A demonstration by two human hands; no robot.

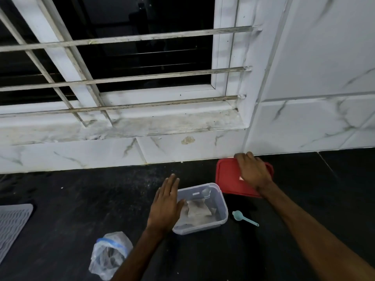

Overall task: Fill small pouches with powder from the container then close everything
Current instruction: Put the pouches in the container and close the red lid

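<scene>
A clear plastic container [220,214] stands uncovered on the dark counter, with pale pouches [197,209] lying inside. My left hand [166,203] lies flat with straight fingers along the container's left side. Its red lid [227,180] lies flat behind the container, near the wall. My right hand [252,171] rests on top of the lid, fingers curled over its far edge. A small light-blue scoop [243,218] lies to the right of the container. A clear zip bag [110,254] with a blue seal sits crumpled at the front left.
The dark counter [91,199] runs along a white marble-tiled wall [162,151] under a barred window. A grey ribbed mat [12,226] lies at the far left edge.
</scene>
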